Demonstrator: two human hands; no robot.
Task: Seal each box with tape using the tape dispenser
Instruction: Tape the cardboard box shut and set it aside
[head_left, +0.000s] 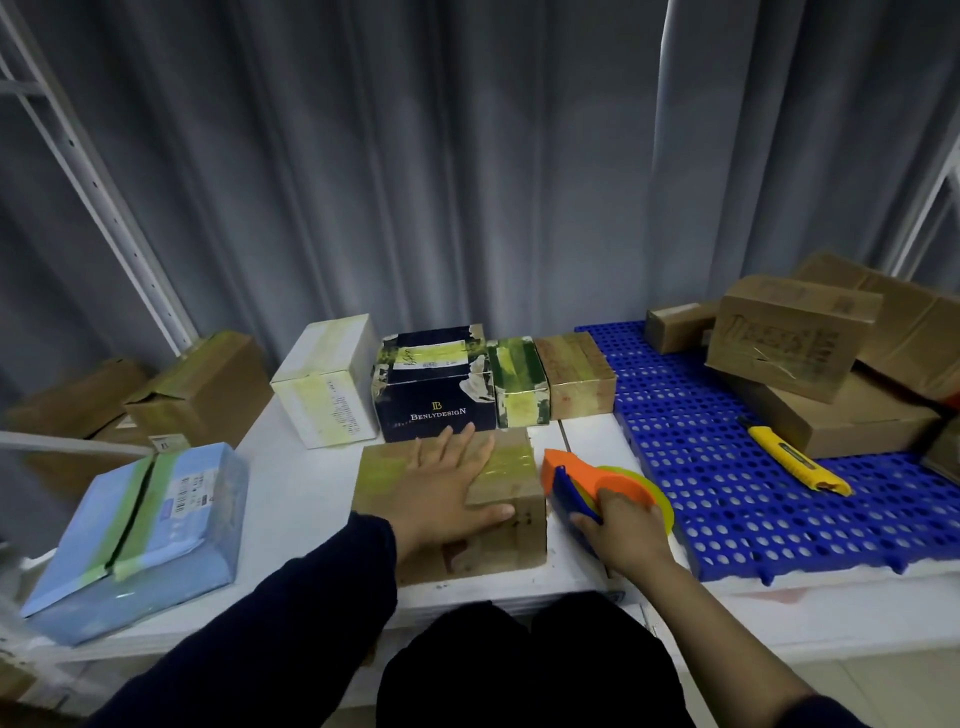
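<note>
Matt brown cardboard box (452, 499) with glossy yellowish tape, smooth orange-and-blue plastic tape dispenser (597, 486), perforated blue plastic mat (727, 467).

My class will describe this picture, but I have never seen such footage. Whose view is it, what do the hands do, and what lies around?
No machine here: a person wears one camera on the head, looking down at their own hands. The left hand lies flat on a brown cardboard box on a white table. The right hand grips an orange and blue tape dispenser beside that box. Behind stand more taped boxes. A light blue taped parcel lies left; a yellow utility knife lies on a blue perforated plastic mat, right.
</note>
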